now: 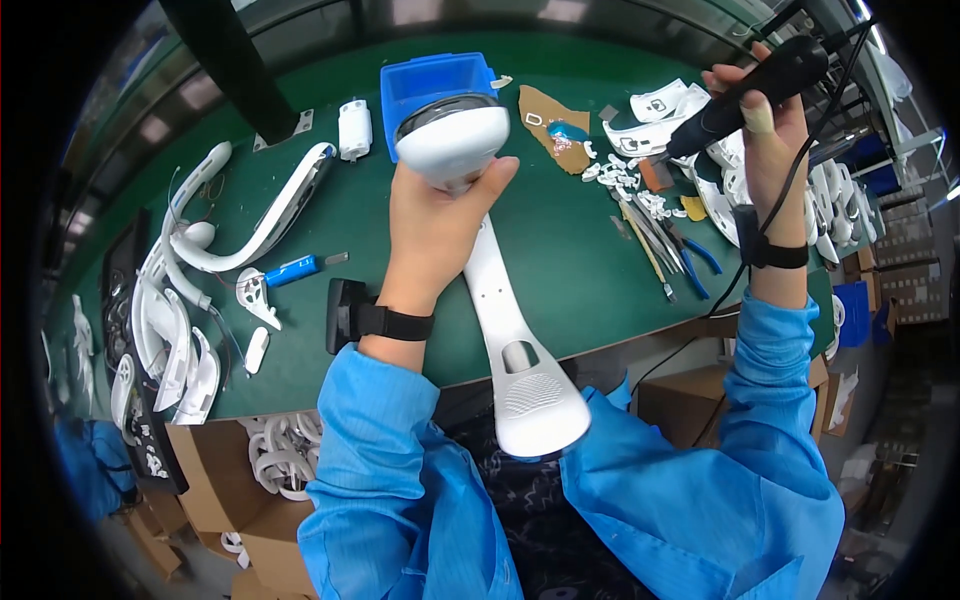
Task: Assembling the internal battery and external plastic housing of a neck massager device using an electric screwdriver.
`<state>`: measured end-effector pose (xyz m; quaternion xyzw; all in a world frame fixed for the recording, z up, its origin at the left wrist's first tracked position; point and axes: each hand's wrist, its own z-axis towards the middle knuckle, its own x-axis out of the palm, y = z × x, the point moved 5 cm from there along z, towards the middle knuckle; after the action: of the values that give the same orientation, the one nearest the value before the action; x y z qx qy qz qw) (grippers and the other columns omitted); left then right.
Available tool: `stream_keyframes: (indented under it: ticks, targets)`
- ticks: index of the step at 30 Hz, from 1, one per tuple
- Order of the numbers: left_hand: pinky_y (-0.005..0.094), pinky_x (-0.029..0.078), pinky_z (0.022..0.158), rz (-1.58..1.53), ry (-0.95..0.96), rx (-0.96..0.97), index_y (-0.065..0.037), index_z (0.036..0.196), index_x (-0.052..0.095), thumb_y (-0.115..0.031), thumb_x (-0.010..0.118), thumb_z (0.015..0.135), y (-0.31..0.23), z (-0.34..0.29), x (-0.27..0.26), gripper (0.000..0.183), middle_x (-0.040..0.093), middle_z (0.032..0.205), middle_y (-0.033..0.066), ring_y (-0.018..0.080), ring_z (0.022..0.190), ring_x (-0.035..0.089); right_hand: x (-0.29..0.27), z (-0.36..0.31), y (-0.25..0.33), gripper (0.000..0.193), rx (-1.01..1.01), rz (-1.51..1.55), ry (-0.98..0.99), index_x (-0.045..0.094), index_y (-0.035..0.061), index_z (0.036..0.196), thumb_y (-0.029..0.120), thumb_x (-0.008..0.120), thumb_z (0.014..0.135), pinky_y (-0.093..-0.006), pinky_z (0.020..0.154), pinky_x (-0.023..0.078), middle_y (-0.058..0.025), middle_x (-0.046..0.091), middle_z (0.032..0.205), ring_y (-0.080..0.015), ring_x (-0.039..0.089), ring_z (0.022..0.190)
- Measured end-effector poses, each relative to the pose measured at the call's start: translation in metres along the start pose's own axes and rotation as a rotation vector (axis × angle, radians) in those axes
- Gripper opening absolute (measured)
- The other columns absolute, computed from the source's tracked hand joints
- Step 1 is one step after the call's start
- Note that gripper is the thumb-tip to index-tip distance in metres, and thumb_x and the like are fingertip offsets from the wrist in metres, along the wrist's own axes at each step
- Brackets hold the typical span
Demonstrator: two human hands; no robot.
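Handset (496, 300), white, round head on a long handle: held up on the near side of the blue bin (415, 90), handle pointing away from it.

Left hand (435, 235) wrapped around the neck below the head, just in front of the bin; right hand (775, 145), well right of the bin, grips a corded black power screwdriver (745, 100), tip well apart from the handset. Progress, by judgement: handle appears assembled, no gap showing; small dark holes on it, screws in or out cannot be told. Outstanding, apparently: loose stock. Left of bin: curved white half-shell (285, 215), blue cylinder (291, 271), nearer the person. Right of bin: white shells (660, 105), small white pieces (615, 178), blue-handled pliers (695, 265).
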<state>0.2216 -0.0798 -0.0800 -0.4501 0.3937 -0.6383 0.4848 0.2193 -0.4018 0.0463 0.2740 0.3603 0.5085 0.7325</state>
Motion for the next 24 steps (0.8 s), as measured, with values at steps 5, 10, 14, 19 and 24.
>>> stream_keyframes:
  ticks: [5,10,14,19,24]
  targets:
    - [0.0314,0.057,0.088,0.032,0.049,-0.043,-0.002,0.119,0.056,-0.011,0.085,0.086,0.001,0.000,-0.001,0.045,0.070,0.115,0.0096,0.0163,0.104,0.068,0.064,-0.002,0.025,0.056,0.094,0.452,0.053,0.039,-0.0033,0.149,0.030,0.052,0.106,-0.0479,0.099,0.049,-0.0147,0.065,0.109,-0.0257,0.062,0.100]
    - [0.0310,0.057,0.087,0.002,0.071,-0.042,-0.002,0.117,0.055,-0.011,0.085,0.086,0.003,0.001,0.003,0.044,0.071,0.114,0.0095,0.0157,0.103,0.068,0.103,-0.019,0.054,0.093,0.144,0.919,0.313,0.042,-0.0018,0.147,0.074,0.048,0.095,-0.0394,0.082,0.040,-0.0116,0.051,0.109,-0.0224,0.047,0.088]
    - [0.0307,0.057,0.085,0.081,0.058,-0.023,-0.003,0.115,0.056,-0.015,0.085,0.086,0.003,0.001,0.000,0.044,0.073,0.108,0.0092,0.0147,0.099,0.069,0.127,-0.032,0.075,0.095,0.121,0.845,0.360,0.034,-0.0007,0.153,0.075,0.041,0.096,-0.0371,0.077,0.046,-0.0136,0.053,0.110,-0.0209,0.052,0.086]
    - [0.0291,0.058,0.078,0.141,0.016,0.015,-0.004,0.113,0.056,-0.018,0.086,0.086,0.003,-0.001,-0.002,0.043,0.075,0.100,0.0085,0.0145,0.091,0.072,0.145,-0.044,0.082,0.100,0.069,0.777,0.309,0.028,-0.0050,0.154,0.077,0.034,0.096,-0.0324,0.067,0.048,-0.0135,0.056,0.103,-0.0167,0.055,0.078]
    - [0.0287,0.058,0.077,0.114,0.000,0.038,-0.005,0.112,0.056,-0.020,0.086,0.086,0.005,-0.001,-0.002,0.043,0.075,0.099,0.0075,0.0131,0.090,0.072,0.156,-0.051,0.077,0.106,0.080,0.798,0.246,0.028,-0.0063,0.153,0.081,0.037,0.094,-0.0298,0.052,0.045,-0.0071,0.056,0.083,-0.0125,0.050,0.056]
